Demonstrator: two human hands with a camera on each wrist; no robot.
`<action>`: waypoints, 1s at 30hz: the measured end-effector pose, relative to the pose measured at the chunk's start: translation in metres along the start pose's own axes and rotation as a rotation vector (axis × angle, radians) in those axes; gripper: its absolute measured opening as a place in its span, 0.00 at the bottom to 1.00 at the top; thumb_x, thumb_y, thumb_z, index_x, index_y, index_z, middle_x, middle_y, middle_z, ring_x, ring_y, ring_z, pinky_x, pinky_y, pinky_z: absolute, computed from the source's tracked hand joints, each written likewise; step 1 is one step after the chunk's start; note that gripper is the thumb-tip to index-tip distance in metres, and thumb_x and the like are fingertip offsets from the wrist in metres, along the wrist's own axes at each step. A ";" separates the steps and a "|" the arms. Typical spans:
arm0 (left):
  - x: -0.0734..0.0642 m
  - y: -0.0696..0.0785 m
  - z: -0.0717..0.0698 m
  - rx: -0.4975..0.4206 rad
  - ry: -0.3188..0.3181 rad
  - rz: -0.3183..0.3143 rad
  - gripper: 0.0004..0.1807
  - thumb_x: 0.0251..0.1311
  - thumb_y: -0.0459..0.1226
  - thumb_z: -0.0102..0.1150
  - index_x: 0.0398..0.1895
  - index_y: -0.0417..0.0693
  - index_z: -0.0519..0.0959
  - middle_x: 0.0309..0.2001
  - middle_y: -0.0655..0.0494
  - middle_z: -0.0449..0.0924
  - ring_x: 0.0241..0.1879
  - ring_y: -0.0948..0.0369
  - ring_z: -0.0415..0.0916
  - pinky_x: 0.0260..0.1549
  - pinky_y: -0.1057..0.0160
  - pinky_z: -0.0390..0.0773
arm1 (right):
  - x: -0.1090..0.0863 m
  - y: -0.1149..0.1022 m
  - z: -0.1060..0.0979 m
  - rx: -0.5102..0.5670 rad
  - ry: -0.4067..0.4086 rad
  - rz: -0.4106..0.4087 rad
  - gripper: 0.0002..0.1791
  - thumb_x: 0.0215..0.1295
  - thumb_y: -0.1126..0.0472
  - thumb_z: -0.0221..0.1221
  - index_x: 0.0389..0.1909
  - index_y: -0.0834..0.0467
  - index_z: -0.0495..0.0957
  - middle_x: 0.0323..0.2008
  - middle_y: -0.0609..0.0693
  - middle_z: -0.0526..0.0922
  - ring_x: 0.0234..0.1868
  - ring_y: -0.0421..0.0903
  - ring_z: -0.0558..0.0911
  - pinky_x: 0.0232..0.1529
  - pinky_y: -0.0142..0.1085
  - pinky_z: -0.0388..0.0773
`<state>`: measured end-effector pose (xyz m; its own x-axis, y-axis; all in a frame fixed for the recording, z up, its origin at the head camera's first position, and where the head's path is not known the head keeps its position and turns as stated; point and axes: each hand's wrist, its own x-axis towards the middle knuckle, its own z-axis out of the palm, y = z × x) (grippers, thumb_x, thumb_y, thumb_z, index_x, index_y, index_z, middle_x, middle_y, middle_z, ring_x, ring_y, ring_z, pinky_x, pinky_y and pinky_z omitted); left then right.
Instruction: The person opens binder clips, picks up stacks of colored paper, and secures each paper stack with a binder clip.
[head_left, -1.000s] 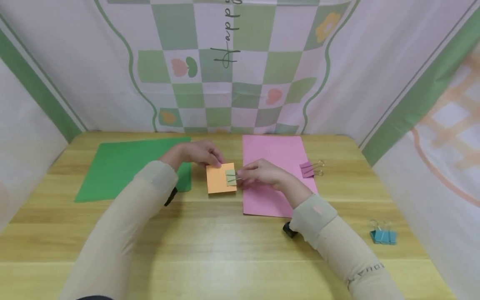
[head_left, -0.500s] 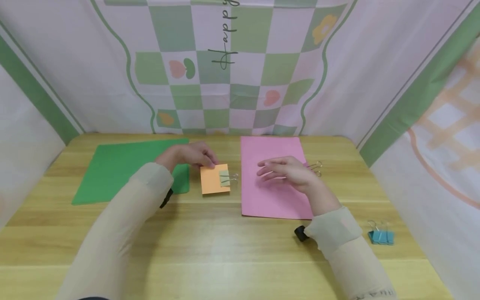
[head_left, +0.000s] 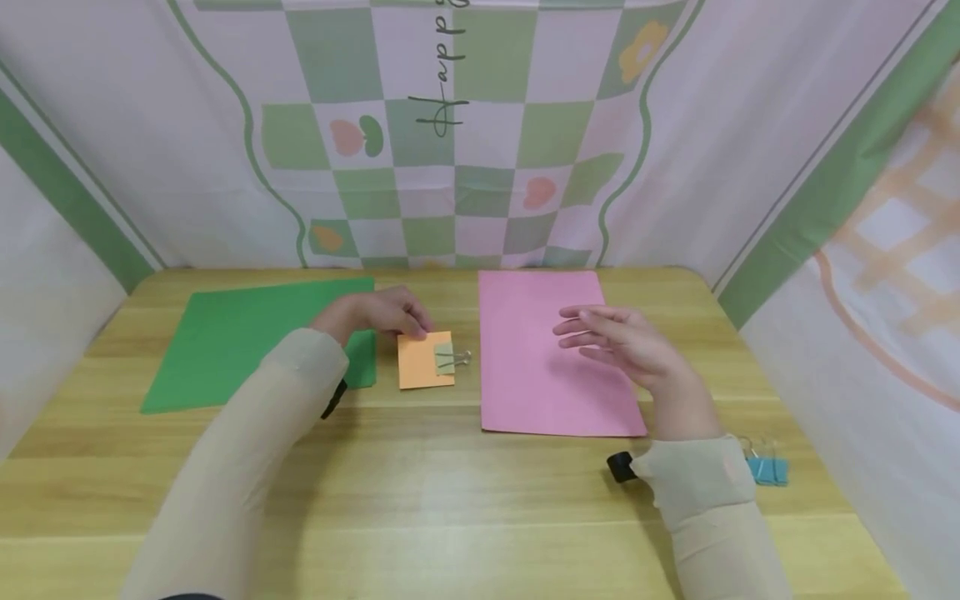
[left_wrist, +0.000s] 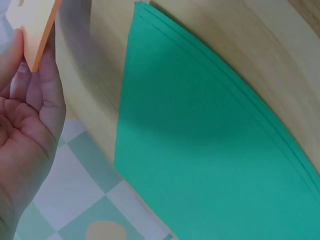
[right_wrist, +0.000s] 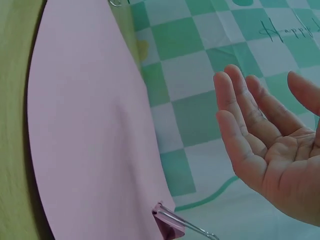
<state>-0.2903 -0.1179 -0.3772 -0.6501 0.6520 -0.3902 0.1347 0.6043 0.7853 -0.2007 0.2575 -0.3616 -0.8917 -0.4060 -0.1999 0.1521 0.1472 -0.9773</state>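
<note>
1. Here's the left hand [head_left: 396, 312] pinching the orange note pad [head_left: 417, 363] by its far edge, thumb over the top face, fingers beneath
2. The pad sits midway between the left and right edges of the desk [head_left: 450, 533], nearer the far edge, between the green sheet [head_left: 258, 342] and pink sheet [head_left: 532, 367]; whether it touches wood, I can't tell
3. And the yellow clip [head_left: 444, 359] bites the pad's right side, wire handles pointing at the pink sheet
4. Right hand [head_left: 626, 342] holds nothing, fingers spread wide above the pink sheet
5. Handling call: keep that pinch clear of the clip, hold the pad level and lower it gently so the stack stays square
6. Compared with a second ago, the right hand has left those handles, and the pad is slightly farther from the pink sheet
</note>
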 end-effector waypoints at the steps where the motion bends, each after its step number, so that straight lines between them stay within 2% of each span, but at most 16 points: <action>1: 0.001 0.000 0.000 0.006 -0.002 0.001 0.09 0.67 0.30 0.54 0.41 0.34 0.83 0.15 0.62 0.64 0.15 0.68 0.55 0.21 0.68 0.60 | -0.001 0.000 -0.001 0.016 0.001 -0.006 0.13 0.78 0.52 0.49 0.56 0.50 0.76 0.50 0.43 0.86 0.53 0.41 0.85 0.61 0.33 0.77; 3: 0.002 0.000 0.001 0.032 0.004 0.005 0.08 0.67 0.30 0.54 0.38 0.35 0.83 0.16 0.62 0.64 0.16 0.67 0.56 0.21 0.68 0.60 | -0.003 0.000 -0.004 0.051 0.004 -0.021 0.13 0.78 0.54 0.49 0.55 0.49 0.77 0.49 0.43 0.87 0.52 0.41 0.85 0.58 0.31 0.78; 7: 0.004 0.002 0.005 0.111 0.049 0.027 0.08 0.67 0.29 0.54 0.39 0.34 0.82 0.25 0.60 0.72 0.24 0.65 0.62 0.29 0.68 0.67 | -0.006 0.000 -0.007 0.107 0.017 -0.036 0.11 0.78 0.56 0.49 0.52 0.49 0.80 0.48 0.44 0.87 0.50 0.41 0.86 0.53 0.28 0.80; 11: 0.008 0.003 0.009 0.205 0.092 0.043 0.07 0.67 0.28 0.55 0.39 0.34 0.82 0.33 0.55 0.76 0.32 0.62 0.65 0.35 0.68 0.70 | -0.009 0.001 -0.010 0.092 0.027 -0.043 0.11 0.78 0.56 0.50 0.52 0.49 0.79 0.48 0.44 0.87 0.51 0.41 0.86 0.53 0.29 0.80; 16: 0.012 0.002 0.014 0.276 0.116 0.021 0.07 0.67 0.28 0.55 0.39 0.35 0.83 0.34 0.52 0.78 0.32 0.62 0.67 0.34 0.67 0.70 | -0.013 0.001 -0.014 0.073 0.046 -0.056 0.11 0.77 0.55 0.51 0.52 0.49 0.79 0.48 0.45 0.88 0.51 0.42 0.86 0.53 0.30 0.81; 21: 0.014 0.002 0.016 0.307 0.137 0.024 0.11 0.67 0.29 0.56 0.47 0.34 0.83 0.46 0.42 0.83 0.43 0.56 0.76 0.46 0.60 0.78 | -0.018 0.002 -0.019 0.106 0.051 -0.086 0.11 0.77 0.58 0.50 0.50 0.49 0.81 0.47 0.46 0.88 0.49 0.43 0.87 0.51 0.32 0.83; 24: 0.012 0.003 0.016 0.310 0.153 0.040 0.12 0.68 0.29 0.56 0.49 0.33 0.83 0.51 0.39 0.83 0.51 0.51 0.78 0.55 0.54 0.78 | -0.021 0.002 -0.022 0.128 0.054 -0.099 0.12 0.77 0.59 0.50 0.50 0.50 0.82 0.46 0.48 0.88 0.47 0.44 0.87 0.50 0.33 0.84; 30: 0.000 0.004 0.011 0.331 0.190 0.065 0.13 0.71 0.31 0.52 0.50 0.34 0.83 0.51 0.40 0.83 0.53 0.48 0.78 0.56 0.50 0.78 | -0.032 0.001 -0.032 0.102 0.082 -0.113 0.12 0.77 0.58 0.51 0.53 0.51 0.80 0.48 0.48 0.88 0.47 0.42 0.88 0.52 0.29 0.82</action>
<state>-0.2812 -0.1109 -0.3795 -0.7551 0.6163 -0.2238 0.3945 0.6997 0.5956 -0.1853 0.2993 -0.3537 -0.9367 -0.3396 -0.0856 0.0871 0.0109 -0.9961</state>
